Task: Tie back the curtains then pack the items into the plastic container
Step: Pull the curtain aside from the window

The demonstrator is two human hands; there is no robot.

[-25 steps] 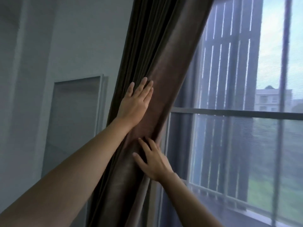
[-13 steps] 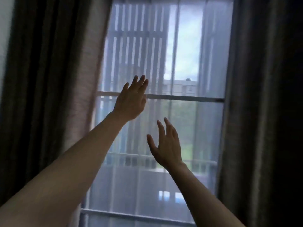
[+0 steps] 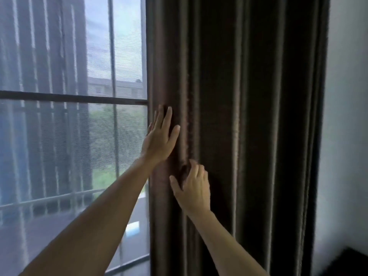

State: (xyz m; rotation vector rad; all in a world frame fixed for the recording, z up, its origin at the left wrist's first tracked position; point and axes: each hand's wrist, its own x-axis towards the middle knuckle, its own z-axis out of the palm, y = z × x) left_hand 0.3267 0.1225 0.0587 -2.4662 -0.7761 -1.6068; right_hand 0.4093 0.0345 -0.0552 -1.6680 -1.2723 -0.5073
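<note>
A dark brown curtain (image 3: 258,116) hangs in long vertical folds on the right side of the window. My left hand (image 3: 159,140) lies flat on the curtain's left edge with its fingers straight and pointing up. Just below and to the right, my right hand (image 3: 193,190) has its fingers curled into a fold of the fabric, thumb spread to the left. No tie-back and no plastic container are in view.
The window (image 3: 69,97) with a dark crossbar and a mesh screen fills the left half, with a balcony rail and buildings outside. A pale wall (image 3: 348,116) stands right of the curtain. A dark piece of furniture (image 3: 346,261) shows at the bottom right corner.
My view swung from the left curtain across the window to the right curtain. Both hands left the left curtain, passed in front of the glass, and now touch the right curtain.
</note>
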